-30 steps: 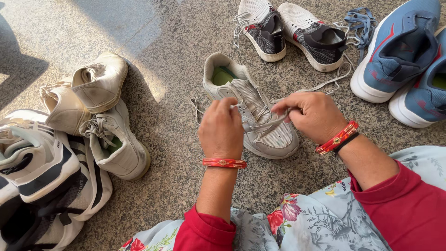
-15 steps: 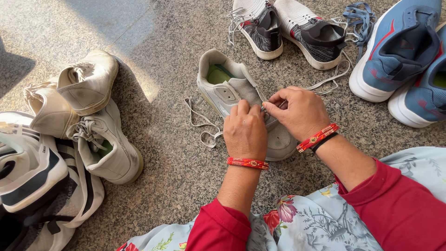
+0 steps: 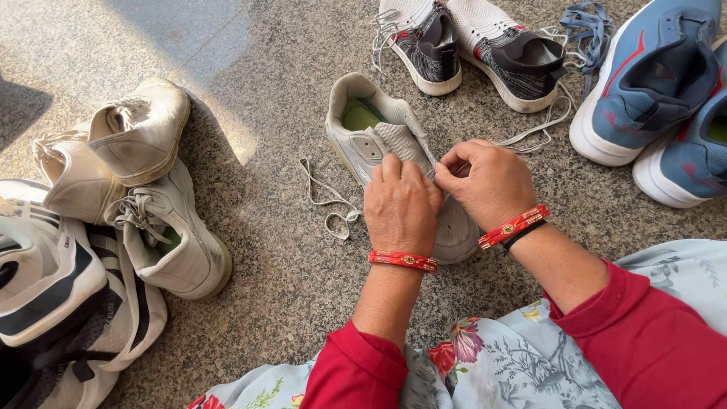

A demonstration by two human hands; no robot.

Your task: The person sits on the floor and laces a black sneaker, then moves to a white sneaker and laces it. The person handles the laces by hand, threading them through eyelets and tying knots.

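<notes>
Sitting on the speckled stone floor (image 3: 257, 250) with a grey sneaker (image 3: 379, 144) lying just ahead of the knees, heel away and toe near, so the lacing faces up within easy reach. Pressing the left hand (image 3: 401, 204) down over the tongue and eyelets, fingers curled, seemingly to be steadying the shoe. Pinching the lace near the eyelets with the right hand (image 3: 485, 182), thumb and fingertips closed together on it, both hands touching over the middle of the shoe. Trailing a loose lace end (image 3: 326, 201) onto the floor to the left of the sneaker, slack and looped. Lying well apart on the left, a heap of white shoes (image 3: 144, 197); resting beyond, a grey-and-black pair (image 3: 469, 45) and blue shoes (image 3: 651, 83) with a blue lace (image 3: 583, 30)
</notes>
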